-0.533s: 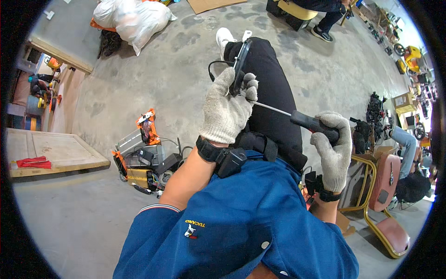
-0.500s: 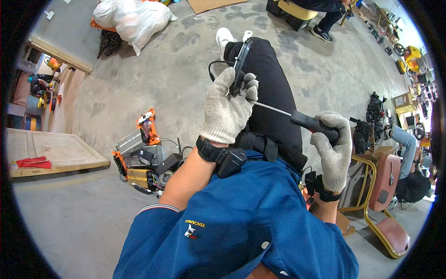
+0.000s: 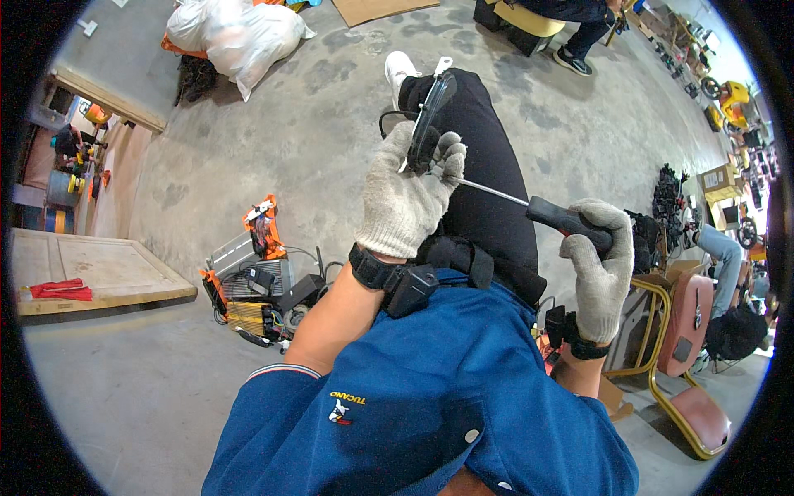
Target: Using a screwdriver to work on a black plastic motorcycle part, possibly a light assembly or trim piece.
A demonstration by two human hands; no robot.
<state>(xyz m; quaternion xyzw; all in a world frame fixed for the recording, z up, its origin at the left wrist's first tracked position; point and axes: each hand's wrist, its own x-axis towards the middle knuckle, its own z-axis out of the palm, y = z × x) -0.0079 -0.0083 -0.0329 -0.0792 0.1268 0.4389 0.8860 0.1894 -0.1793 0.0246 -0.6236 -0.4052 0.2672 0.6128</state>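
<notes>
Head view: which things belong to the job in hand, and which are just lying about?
In hand:
screwdriver, in the right hand
long black part, in the left hand

Apparently just lying about:
white bag
cardboard sheet
red cloth on the wooden panel
heap of parts and wires
pink chair

Screwdriver point(image 3: 550, 215) slants over a black trouser leg point(image 3: 492, 124); gloved right hand point(image 3: 605, 273) wrapped round its handle end. Gloved left hand point(image 3: 404, 198) at the screwdriver's other end, tip hidden there, gripping a black curved part point(image 3: 436, 112). Left of the screwdriver: heap of electrical parts point(image 3: 248, 314) on concrete floor point(image 3: 306, 165). Upper left of it: white bag point(image 3: 252, 45). Lower right: pink chair point(image 3: 688, 318).
</notes>
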